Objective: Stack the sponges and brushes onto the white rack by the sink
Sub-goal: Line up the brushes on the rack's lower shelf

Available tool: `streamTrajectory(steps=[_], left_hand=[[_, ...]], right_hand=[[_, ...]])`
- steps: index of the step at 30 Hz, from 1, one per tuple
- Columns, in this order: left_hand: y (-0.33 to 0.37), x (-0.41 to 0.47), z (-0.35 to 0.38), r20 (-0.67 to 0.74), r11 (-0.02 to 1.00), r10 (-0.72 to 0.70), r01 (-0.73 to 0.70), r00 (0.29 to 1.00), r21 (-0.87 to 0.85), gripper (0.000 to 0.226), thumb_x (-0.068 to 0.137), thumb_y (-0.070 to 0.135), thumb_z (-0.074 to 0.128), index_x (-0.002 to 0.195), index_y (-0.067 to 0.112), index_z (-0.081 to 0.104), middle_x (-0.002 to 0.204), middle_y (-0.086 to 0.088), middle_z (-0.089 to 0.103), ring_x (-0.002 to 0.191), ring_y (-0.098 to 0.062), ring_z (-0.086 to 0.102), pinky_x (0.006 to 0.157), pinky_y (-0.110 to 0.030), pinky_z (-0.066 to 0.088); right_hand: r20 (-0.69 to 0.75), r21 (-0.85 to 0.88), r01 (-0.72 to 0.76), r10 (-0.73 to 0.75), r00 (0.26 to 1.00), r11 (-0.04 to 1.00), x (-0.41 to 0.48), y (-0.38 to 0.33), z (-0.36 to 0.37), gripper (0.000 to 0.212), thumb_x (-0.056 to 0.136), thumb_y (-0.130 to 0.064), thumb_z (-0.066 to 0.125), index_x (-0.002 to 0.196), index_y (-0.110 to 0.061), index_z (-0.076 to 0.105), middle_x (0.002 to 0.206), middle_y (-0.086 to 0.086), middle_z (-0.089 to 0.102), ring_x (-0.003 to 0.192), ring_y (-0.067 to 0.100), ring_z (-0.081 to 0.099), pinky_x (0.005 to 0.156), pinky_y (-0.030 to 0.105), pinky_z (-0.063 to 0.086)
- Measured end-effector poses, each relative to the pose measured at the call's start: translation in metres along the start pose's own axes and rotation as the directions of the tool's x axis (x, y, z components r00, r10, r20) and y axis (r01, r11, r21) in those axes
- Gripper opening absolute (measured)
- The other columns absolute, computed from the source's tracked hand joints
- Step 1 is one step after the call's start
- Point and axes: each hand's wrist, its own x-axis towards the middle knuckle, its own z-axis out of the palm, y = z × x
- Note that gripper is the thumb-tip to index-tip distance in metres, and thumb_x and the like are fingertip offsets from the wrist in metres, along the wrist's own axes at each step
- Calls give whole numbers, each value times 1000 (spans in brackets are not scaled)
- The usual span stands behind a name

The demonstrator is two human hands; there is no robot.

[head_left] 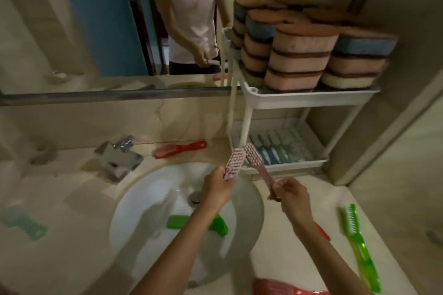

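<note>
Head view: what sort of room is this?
Probably a bathroom or washroom: a round sink with a tap, a wide mirror on the wall above it, and a white rack stacked with sponges beside it.

The rack (311, 100) stands at the frame's right, with sponges (299, 60) on top and brushes (280, 148) on its bottom shelf. The sink (148, 199) lies lower left of it.

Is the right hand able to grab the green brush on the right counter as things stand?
Probably not yet: the right hand is pinching a pink brush by its handle. The green brush lies uncovered nearby, so the way looks free once the hand is emptied.
</note>
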Motion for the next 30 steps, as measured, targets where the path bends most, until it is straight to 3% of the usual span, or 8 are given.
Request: streamTrajectory(steps=[4, 9, 12, 15, 17, 19, 25, 30], left_hand=[[24, 5, 56, 78, 999, -25, 22, 997, 47, 10, 89, 12, 46, 85, 8, 54, 84, -19, 63, 77, -33, 62, 62, -31, 43], [44, 26, 107, 84, 997, -80, 78, 993, 29, 10, 88, 6, 42, 94, 3, 50, 103, -26, 62, 95, -41, 63, 72, -43, 53], [62, 40, 126, 71, 996, -89, 91, 993, -15, 8, 95, 8, 40, 92, 9, 47, 103, -22, 61, 90, -34, 62, 72, -36, 51], [74, 61, 137, 55, 994, -106, 106, 993, -5, 12, 95, 6, 40, 101, 8, 49, 105, -18, 62, 84, -25, 57, 73, -35, 51], [79, 75, 141, 25, 991, -132, 132, 991, -4, 14, 93, 2, 40, 101, 9, 49, 107, -20, 62, 89, -30, 61, 79, -40, 53], [83, 85, 142, 19, 986, -163, 163, 987, -30, 15, 93, 1, 39, 103, 8, 48, 103, -20, 60, 89, -31, 62, 77, -40, 54], [84, 100, 144, 35, 981, -174, 177, 984, -81, 11, 97, 2, 37, 97, 9, 45, 92, -11, 55, 68, -16, 54, 54, -20, 46], [76, 108, 150, 54, 966, -226, 230, 973, -116, 21, 96, -1, 36, 81, 13, 43, 74, -6, 49, 59, -13, 49, 55, -23, 45]], right_hand=[[10, 89, -130, 129, 992, 987, 33, 22, -35, 21, 87, 1, 55, 68, -6, 54, 74, 22, 68, 75, 37, 68, 70, 44, 56], [-84, 42, -140, 143, 986, 989, 79, 28, -66, 23, 86, -4, 54, 65, -13, 52, 62, 9, 65, 57, 24, 55, 53, 31, 37], [-104, 17, -140, 141, 985, 990, 107, 26, -68, 17, 89, -4, 50, 73, -10, 52, 70, 13, 65, 49, 17, 49, 46, 27, 38], [-135, -8, -116, 114, 984, 993, 139, 22, -62, 15, 92, -4, 48, 78, -9, 50, 83, 18, 65, 57, 22, 58, 46, 27, 49], [-139, -85, -108, 96, 986, 991, 159, 19, -57, 11, 93, -6, 46, 93, 1, 55, 96, 21, 67, 78, 31, 65, 67, 38, 58], [-142, -219, -114, 84, 986, 969, 175, 16, -55, 20, 94, -6, 45, 105, 8, 56, 105, 23, 65, 96, 33, 63, 85, 39, 51], [55, -533, -90, 140, 989, 841, 200, 7, -60, 29, 96, -15, 46, 115, 5, 54, 120, 20, 60, 112, 34, 58, 92, 36, 46], [191, -745, 21, 183, 965, 666, 213, 4, -62, 30, 96, -19, 43, 115, 0, 55, 119, 19, 60, 114, 31, 57, 96, 38, 45]])
